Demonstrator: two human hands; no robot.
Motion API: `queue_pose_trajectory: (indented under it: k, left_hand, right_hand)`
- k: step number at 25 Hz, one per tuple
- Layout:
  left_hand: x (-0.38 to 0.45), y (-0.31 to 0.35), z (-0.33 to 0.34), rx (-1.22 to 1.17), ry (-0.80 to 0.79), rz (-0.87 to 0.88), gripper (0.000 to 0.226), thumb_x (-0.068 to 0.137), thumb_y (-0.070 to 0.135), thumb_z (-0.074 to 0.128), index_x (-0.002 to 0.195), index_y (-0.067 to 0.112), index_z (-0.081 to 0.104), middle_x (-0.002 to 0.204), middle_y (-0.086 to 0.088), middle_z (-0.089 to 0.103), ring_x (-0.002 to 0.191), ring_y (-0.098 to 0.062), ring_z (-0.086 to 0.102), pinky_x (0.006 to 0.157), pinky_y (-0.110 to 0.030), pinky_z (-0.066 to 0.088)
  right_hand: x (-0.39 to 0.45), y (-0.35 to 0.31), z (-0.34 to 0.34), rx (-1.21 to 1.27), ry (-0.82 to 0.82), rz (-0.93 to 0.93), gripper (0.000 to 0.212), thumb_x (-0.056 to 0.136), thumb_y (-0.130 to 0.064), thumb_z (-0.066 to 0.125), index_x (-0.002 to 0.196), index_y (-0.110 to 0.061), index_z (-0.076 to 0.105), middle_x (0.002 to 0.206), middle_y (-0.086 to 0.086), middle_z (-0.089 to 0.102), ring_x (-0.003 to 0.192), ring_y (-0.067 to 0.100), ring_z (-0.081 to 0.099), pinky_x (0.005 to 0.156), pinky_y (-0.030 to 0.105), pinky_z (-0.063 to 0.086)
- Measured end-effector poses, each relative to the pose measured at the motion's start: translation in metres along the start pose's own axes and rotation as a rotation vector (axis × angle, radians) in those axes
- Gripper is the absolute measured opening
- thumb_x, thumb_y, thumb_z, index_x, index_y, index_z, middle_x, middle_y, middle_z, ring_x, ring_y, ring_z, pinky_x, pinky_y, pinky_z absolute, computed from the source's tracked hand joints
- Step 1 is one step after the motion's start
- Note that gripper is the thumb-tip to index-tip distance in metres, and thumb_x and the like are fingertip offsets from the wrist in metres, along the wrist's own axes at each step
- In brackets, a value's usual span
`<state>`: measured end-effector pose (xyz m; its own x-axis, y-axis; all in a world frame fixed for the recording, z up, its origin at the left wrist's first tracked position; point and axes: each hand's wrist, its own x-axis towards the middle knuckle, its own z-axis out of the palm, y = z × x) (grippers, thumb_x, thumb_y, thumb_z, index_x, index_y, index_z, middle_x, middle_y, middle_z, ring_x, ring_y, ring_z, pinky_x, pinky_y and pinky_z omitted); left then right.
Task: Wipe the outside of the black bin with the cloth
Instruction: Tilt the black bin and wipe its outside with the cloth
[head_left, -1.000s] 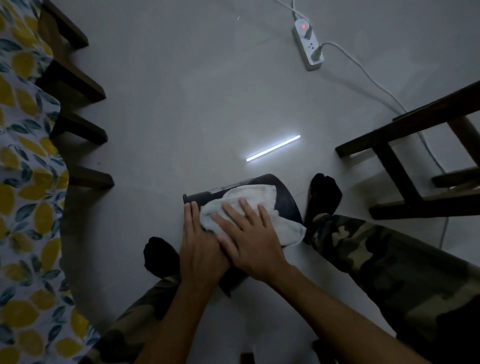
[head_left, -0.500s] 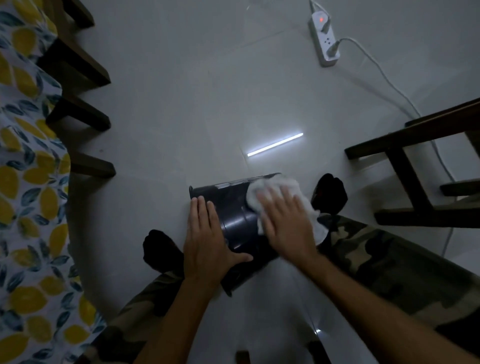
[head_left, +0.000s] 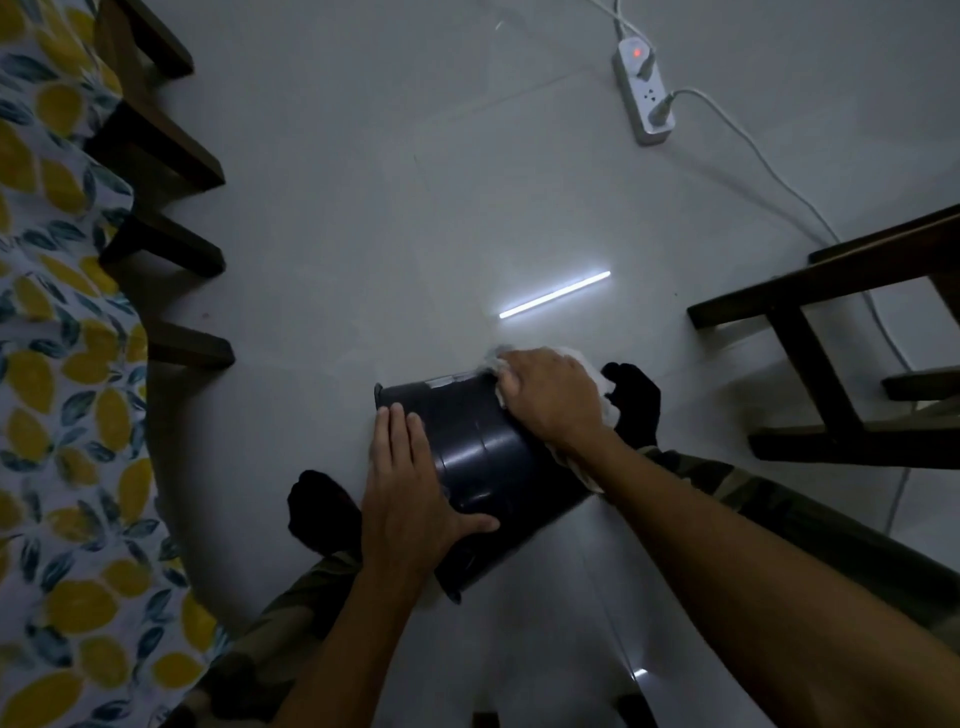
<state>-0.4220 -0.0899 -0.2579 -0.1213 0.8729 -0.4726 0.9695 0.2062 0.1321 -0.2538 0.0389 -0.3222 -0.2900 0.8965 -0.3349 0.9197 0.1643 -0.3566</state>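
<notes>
A dim room with a glossy pale grey tiled floor (head_left: 363, 208) holds one white power strip (head_left: 644, 98), one lemon-print cloth (head_left: 57, 364) and dark wooden furniture (head_left: 831, 332). One black plastic bin (head_left: 483, 457) lies on its side between two camouflage-clad legs. The left hand (head_left: 410, 499) rests flat and open on it; the right hand (head_left: 550, 400) presses one white cloth (head_left: 597, 379) against its far side.

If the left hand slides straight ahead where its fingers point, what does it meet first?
Probably the rim of the black bin under the left hand, then bare floor; depth is uncertain.
</notes>
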Motion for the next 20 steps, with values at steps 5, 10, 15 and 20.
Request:
queue_pose_trajectory:
  k: [5,10,15,20]
  left_hand:
    - [-0.004,-0.001,0.007,0.015,0.014,0.006,0.159,0.04,0.098,0.059,0.155,-0.002,0.016,0.165,-0.022,0.011,0.153,-0.037,0.006,0.12,-0.05,0.025]
    - [-0.008,-0.002,0.01,0.017,0.048,0.038,0.15,0.049,0.096,0.057,0.153,-0.006,0.024,0.161,-0.027,0.02,0.151,-0.041,0.015,0.12,-0.053,0.027]
    - [0.0,-0.002,-0.002,-0.013,-0.033,0.006,0.16,0.04,0.096,0.061,0.156,-0.001,0.011,0.166,-0.02,0.007,0.153,-0.035,-0.001,0.119,-0.049,0.024]
    - [-0.015,0.004,0.006,-0.075,-0.02,-0.003,0.156,0.044,0.091,0.068,0.158,0.004,0.005,0.167,-0.014,-0.006,0.153,-0.031,-0.014,0.115,-0.04,0.006]
  right_hand:
    - [-0.119,0.004,0.021,0.029,0.101,-0.082,0.054,0.106,-0.036,0.04,0.158,-0.023,0.037,0.166,0.006,0.034,0.157,0.035,0.021,0.128,0.047,0.021]
    - [-0.081,-0.048,0.027,-0.025,-0.003,-0.309,0.056,0.103,-0.045,0.048,0.156,-0.029,0.037,0.162,0.002,0.042,0.154,0.03,0.031,0.125,0.05,0.024]
    - [-0.005,-0.045,0.001,0.089,0.111,0.098,0.031,0.103,-0.042,0.043,0.127,-0.039,0.061,0.113,-0.008,0.075,0.111,0.023,0.066,0.102,0.053,0.041]
    - [-0.003,0.02,-0.006,0.251,0.085,0.422,0.034,0.106,-0.044,0.037,0.129,-0.031,0.059,0.117,0.008,0.069,0.105,0.037,0.067,0.087,0.046,0.053]
